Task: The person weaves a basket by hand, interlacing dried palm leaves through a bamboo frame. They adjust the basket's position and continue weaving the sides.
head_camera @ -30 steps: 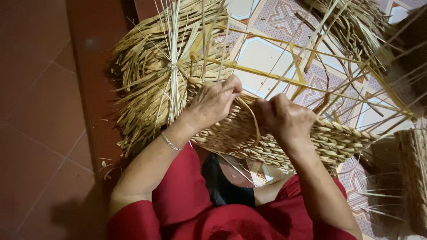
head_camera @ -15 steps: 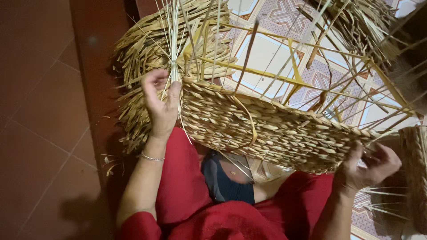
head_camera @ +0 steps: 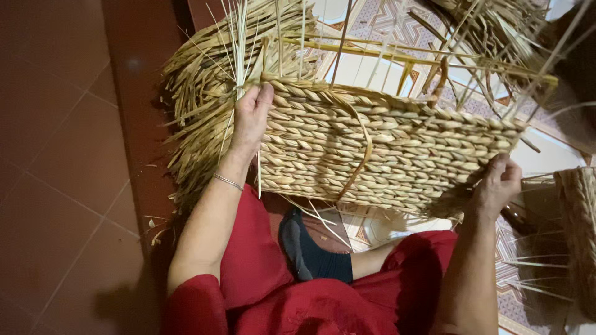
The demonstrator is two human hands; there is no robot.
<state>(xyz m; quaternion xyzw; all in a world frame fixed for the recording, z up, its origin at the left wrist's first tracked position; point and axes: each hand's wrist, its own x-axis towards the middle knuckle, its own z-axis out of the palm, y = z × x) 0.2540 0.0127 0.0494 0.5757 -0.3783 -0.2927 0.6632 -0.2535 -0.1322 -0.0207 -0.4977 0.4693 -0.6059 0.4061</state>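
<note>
I see my left hand (head_camera: 250,118) and right hand (head_camera: 496,183) each in a tight grip on the coarse, braided straw basket (head_camera: 385,146).

Red tile floor (head_camera: 62,155) at left. Patterned tiles (head_camera: 385,25) at top centre, beneath loose straw stalks. Pile of dry straw (head_camera: 198,80) at upper left, lying on the red floor. Second woven basket (head_camera: 577,236) at right edge, partly cut off. Red garment (head_camera: 261,273) and dark sock (head_camera: 307,251) at bottom centre.
</note>
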